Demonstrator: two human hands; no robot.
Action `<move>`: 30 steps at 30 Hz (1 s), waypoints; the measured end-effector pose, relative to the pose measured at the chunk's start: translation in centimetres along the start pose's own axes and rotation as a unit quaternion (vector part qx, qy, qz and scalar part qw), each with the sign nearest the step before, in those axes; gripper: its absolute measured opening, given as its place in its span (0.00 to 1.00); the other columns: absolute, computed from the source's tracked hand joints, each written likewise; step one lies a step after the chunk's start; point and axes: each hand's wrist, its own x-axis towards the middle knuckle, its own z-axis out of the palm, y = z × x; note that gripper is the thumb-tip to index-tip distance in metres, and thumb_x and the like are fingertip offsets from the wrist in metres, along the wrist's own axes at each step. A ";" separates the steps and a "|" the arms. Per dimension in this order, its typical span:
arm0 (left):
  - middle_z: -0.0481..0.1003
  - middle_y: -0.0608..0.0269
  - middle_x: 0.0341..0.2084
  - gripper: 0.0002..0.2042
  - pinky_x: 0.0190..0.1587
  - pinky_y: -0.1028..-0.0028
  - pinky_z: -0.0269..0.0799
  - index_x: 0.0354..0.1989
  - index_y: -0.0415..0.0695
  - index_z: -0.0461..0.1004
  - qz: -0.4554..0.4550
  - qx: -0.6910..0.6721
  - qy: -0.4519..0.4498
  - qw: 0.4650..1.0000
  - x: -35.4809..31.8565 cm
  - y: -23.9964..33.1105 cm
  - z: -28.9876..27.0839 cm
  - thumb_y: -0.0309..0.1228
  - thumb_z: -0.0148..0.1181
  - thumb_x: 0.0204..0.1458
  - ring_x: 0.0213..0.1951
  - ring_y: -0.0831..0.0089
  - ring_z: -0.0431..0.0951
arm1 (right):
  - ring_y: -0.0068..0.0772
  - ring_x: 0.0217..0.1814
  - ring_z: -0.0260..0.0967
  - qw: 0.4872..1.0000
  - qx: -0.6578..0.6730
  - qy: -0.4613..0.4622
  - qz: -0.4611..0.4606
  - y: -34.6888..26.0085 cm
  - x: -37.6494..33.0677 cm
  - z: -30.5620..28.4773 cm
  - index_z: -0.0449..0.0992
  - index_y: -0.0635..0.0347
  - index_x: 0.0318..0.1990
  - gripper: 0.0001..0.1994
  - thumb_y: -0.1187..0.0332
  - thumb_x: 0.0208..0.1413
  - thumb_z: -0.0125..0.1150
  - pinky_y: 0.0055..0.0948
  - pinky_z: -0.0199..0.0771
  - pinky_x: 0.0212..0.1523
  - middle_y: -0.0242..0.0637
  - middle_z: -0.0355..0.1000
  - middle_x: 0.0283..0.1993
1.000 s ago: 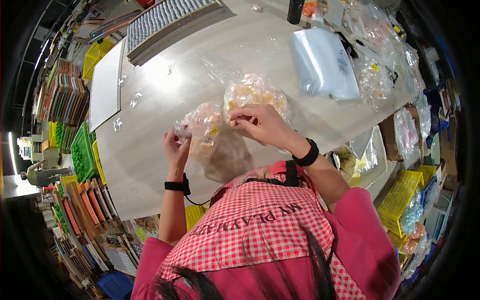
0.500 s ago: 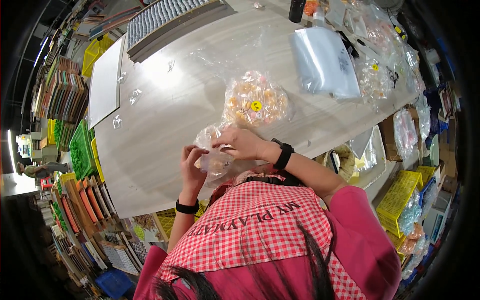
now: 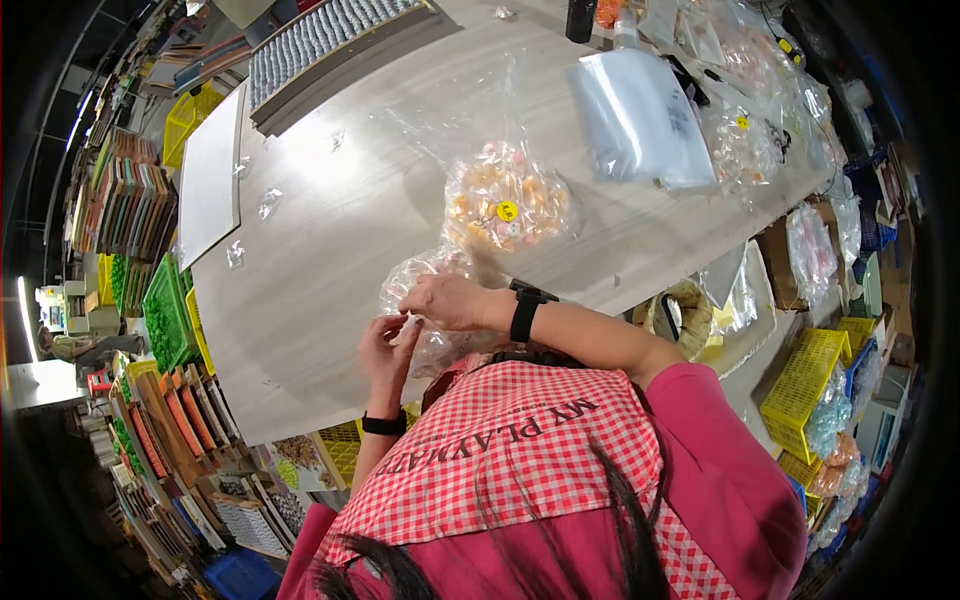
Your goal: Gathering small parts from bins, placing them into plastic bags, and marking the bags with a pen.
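At the table's near edge, a clear plastic bag (image 3: 432,265) lies under and around my two hands, its contents hard to make out. My left hand (image 3: 386,348) is closed, thumb and fingers pinching a small white piece (image 3: 408,328) that is too small to name. Just to its right, my right hand (image 3: 455,302) is curled over the bag with its fingertips close to the left ones; what they grip is hidden. Beyond them rests a bigger clear bag (image 3: 507,190) of small orange, pink and cream pieces, marked with a round yellow sticker.
A stack of clear plastic sheets or bags (image 3: 640,120) lies at the right, near more filled bags (image 3: 740,150). A tray of grey rounded pieces (image 3: 340,50) stands at the far left beside a white board (image 3: 210,175). Yellow crates (image 3: 803,385) stand right of the table (image 3: 300,330).
Both hands have come closer together over the near bag. My right hand has moved left and down, and a small white piece now shows in my left fingers.
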 end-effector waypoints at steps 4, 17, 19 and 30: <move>0.75 0.57 0.29 0.11 0.37 0.70 0.71 0.31 0.41 0.77 0.075 0.109 -0.015 0.991 -0.2 0.1 0.5 0.33 0.68 0.41 0.33 0.63 0.76 | 0.41 0.42 0.71 0.999 -0.032 -0.035 0.017 0.7 0.0 0.8 0.75 0.55 0.38 0.11 0.68 0.45 0.60 0.37 0.71 0.43 0.37 0.74 0.36; 0.72 0.54 0.33 0.09 0.43 0.62 0.65 0.30 0.41 0.72 0.155 0.199 0.010 0.968 -1.3 -1.3 2.7 0.30 0.63 0.40 0.39 0.54 0.69 | 0.43 0.37 0.72 0.990 -0.128 -0.043 -0.037 1.2 0.4 2.2 0.77 0.55 0.29 0.06 0.67 0.41 0.59 0.39 0.74 0.37 0.38 0.72 0.32; 0.72 0.56 0.32 0.09 0.42 0.62 0.67 0.28 0.42 0.71 0.156 0.210 0.020 0.965 -1.1 -1.8 2.5 0.29 0.63 0.39 0.38 0.55 0.70 | 0.43 0.36 0.72 0.993 -0.112 -0.017 -0.012 0.6 0.4 2.0 0.78 0.56 0.29 0.07 0.65 0.44 0.56 0.37 0.74 0.38 0.39 0.72 0.30; 0.75 0.56 0.27 0.06 0.37 0.64 0.69 0.30 0.41 0.75 0.167 0.164 -0.013 0.972 -1.0 -0.1 1.3 0.26 0.62 0.42 0.34 0.56 0.74 | 0.46 0.33 0.74 0.993 -0.095 -0.062 0.003 2.0 0.9 2.1 0.78 0.55 0.27 0.06 0.69 0.40 0.58 0.40 0.74 0.32 0.42 0.75 0.30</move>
